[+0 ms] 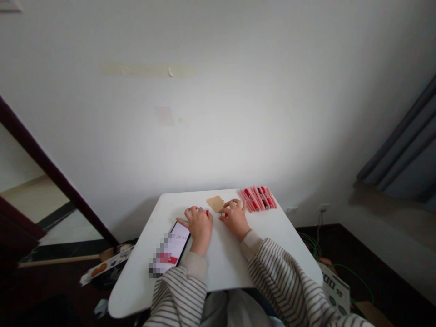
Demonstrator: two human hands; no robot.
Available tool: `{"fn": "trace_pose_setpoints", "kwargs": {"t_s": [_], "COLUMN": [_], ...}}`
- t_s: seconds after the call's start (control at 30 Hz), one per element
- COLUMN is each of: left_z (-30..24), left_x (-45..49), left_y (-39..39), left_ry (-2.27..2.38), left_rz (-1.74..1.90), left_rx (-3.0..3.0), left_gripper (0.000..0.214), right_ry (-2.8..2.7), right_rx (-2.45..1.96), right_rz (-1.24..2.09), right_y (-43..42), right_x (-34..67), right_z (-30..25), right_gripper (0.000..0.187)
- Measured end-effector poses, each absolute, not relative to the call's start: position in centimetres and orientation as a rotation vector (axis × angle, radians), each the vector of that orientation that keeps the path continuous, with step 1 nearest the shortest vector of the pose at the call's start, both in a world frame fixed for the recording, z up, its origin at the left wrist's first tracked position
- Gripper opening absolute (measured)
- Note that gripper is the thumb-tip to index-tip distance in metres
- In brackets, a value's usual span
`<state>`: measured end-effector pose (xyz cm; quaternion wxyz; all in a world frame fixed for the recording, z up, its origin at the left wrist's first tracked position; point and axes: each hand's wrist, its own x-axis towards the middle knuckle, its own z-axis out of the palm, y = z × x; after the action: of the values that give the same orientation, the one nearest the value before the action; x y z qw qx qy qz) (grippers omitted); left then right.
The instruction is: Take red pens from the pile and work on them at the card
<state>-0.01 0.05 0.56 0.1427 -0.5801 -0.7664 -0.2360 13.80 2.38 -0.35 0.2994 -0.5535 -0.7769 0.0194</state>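
My left hand [200,225] lies palm down over the white table, its little finger stretched out above a phone. A small red piece [207,212] shows at its thumb side, pinched by fingers that are partly hidden. My right hand [236,219] is closed in a pinch, and a small red piece [225,215] peeks out between thumb and fingers. Both pieces are too small to name. Between the hands, toward the wall, sits a flat tan piece [215,203] like paper. Right of my right hand lies a row of pens [257,199] in pink wrappers, some red, some dark.
The phone [173,247] with its lit screen rests on the left of the white table [136,290]. A wall [218,150] stands behind. Green cables [311,240] and a printed box [335,286] are on the floor at right; a grey curtain [402,163] hangs above.
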Motion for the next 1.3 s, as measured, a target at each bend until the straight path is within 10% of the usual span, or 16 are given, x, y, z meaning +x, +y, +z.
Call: {"fn": "trace_pose_setpoints", "kwargs": {"t_s": [1.3], "left_z": [-0.1], "left_x": [-1.0], "left_y": [-0.2], "left_ry": [-2.228], "left_rz": [-0.506], "left_rx": [-1.777], "left_gripper": [0.033], "right_ry": [-2.090], "right_rx": [-1.243], "right_rz": [-0.067], "right_y": [2.4], "right_x": [18.6], "right_z": [-1.9], "right_gripper": [0.050]}}
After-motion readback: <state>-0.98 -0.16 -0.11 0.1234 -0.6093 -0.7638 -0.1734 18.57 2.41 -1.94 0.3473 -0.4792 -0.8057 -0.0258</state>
